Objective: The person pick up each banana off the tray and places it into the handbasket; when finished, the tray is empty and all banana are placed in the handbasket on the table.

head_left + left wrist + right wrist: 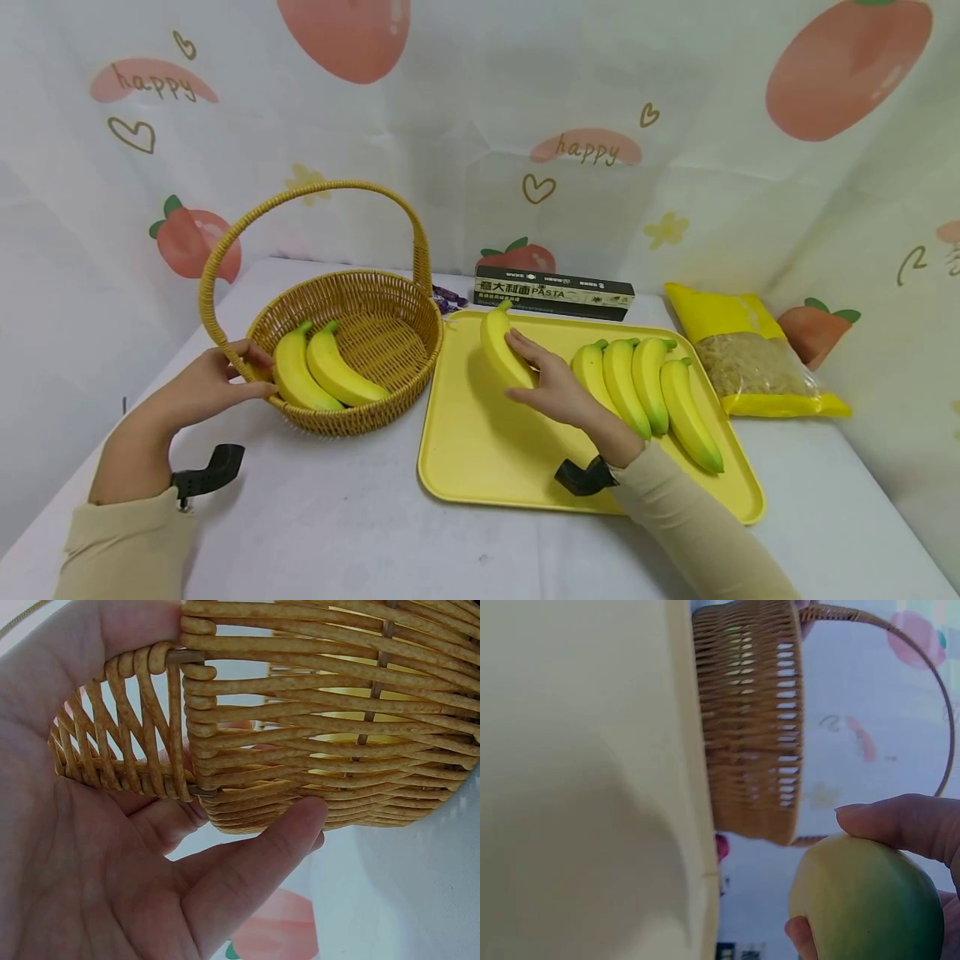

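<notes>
My right hand [558, 387] holds a yellow banana [498, 346] above the left part of a yellow tray [487, 467]. The banana's end [870, 900] shows between thumb and fingers in the right wrist view. On the tray's right side several more bananas [626, 387] lie in a row. To the left stands a round wicker basket [341, 425] with a tall hooped handle, and two bananas [296, 371] lie inside it. My left hand [210, 387] grips the basket's left side where the handle meets the rim. In the left wrist view, the handle's woven base [124, 727] passes between thumb and fingers.
Behind the tray is a black pasta box [553, 292], with small purple-wrapped items [448, 298] beside it. A yellow bag of pasta [757, 354] lies at the tray's right. A printed cloth [465, 125] hangs behind the white table [337, 525].
</notes>
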### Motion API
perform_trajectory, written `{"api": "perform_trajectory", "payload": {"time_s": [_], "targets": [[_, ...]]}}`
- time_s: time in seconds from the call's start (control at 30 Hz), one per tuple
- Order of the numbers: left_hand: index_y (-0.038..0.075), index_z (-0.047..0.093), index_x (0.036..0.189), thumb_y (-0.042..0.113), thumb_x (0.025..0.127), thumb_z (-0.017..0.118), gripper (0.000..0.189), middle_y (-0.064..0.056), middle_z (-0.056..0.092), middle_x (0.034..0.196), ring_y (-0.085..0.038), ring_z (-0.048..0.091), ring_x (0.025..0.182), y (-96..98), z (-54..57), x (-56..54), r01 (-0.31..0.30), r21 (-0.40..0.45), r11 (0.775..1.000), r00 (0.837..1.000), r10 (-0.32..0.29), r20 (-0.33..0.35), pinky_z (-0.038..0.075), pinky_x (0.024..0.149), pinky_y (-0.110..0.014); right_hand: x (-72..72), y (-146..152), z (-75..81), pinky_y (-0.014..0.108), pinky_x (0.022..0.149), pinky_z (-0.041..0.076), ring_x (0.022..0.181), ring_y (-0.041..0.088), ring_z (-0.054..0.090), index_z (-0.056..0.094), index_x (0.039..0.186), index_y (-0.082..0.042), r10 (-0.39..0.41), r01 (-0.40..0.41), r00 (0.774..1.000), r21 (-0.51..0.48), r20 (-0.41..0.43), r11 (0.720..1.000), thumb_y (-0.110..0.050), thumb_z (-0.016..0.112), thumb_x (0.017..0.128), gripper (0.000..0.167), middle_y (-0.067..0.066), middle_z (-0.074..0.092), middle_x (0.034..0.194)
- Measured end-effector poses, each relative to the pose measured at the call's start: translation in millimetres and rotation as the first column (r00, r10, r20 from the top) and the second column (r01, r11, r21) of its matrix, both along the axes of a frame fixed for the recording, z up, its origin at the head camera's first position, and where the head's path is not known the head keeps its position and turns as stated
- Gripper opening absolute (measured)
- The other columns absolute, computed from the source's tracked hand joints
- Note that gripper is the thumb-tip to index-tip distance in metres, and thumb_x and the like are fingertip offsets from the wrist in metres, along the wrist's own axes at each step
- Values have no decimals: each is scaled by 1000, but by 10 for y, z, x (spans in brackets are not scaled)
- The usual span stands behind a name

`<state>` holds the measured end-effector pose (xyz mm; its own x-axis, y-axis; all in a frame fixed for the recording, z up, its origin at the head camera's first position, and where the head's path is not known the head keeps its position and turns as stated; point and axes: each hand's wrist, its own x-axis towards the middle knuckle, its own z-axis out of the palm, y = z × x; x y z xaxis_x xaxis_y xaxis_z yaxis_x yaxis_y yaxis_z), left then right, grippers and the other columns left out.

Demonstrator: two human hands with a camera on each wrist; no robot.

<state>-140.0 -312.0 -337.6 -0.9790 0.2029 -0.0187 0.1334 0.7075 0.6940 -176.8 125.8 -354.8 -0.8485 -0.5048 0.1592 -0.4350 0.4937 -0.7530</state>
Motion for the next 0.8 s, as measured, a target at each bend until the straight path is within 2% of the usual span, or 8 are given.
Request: {"api": "perform_trajectory", "payload": {"time_s": [0.13,0.2,0.23,0.33,0.43,0.6,0.77,0.8], "targets": [[-4,56,109,17,84,68,35,-13,61,100,9,46,86,4,-2,-2,0,5,1000,1000,0,0,44,89,-53,23,-112,159,42,105,39,141,29,25,28,144,-2,41,-41,999,-10,20,999,-5,68,82,74,13,23,154],[-5,55,109,17,84,68,35,-13,61,100,9,46,86,6,-2,1,-2,13,1000,1000,2,1,42,89,-56,33,-175,244,45,108,35,142,27,22,27,145,-3,71,-71,996,-19,55,997,-5,67,83,74,12,21,154],[-5,55,109,16,84,68,35,-14,61,100,9,46,86,7,-3,3,-3,21,1000,1000,3,3,40,90,-59,35,-207,273,44,108,35,142,27,22,27,145,-3,85,-84,995,-19,56,996,-5,67,83,74,12,21,154],[-4,55,109,17,84,68,36,-13,61,101,9,46,86,4,-4,3,-7,10,1000,1000,7,7,42,90,-58,33,-308,348,40,103,40,142,26,24,27,145,-4,121,-121,991,-13,56,993,-5,67,84,73,12,21,154],[-4,55,110,19,84,68,36,-13,61,102,9,46,86,4,0,7,-10,-5,1000,1000,10,13,45,88,-53,21,-419,403,34,96,42,142,25,24,27,145,-4,152,-152,987,-3,50,988,-5,67,83,73,11,21,154],[-2,56,110,20,85,68,36,-13,61,103,8,46,88,7,8,12,-13,-19,1000,1000,14,18,47,86,-44,-37,-621,481,29,96,40,141,22,25,27,145,-4,204,-205,979,35,23,978,-8,68,83,74,8,22,154],[-3,56,109,19,84,68,35,-11,61,101,7,48,87,6,15,11,-4,-27,1000,1000,4,5,47,79,-25,-174,-809,542,24,86,38,140,19,27,29,144,-5,238,-239,971,93,29,967,-9,69,82,75,8,24,153],[-3,56,109,19,84,69,35,-11,61,101,7,48,86,7,17,10,-4,-28,1000,1000,4,1,46,78,-22,-207,-845,550,22,84,37,137,18,34,29,144,-6,240,-242,970,102,37,965,-9,69,82,75,8,25,153]]}}
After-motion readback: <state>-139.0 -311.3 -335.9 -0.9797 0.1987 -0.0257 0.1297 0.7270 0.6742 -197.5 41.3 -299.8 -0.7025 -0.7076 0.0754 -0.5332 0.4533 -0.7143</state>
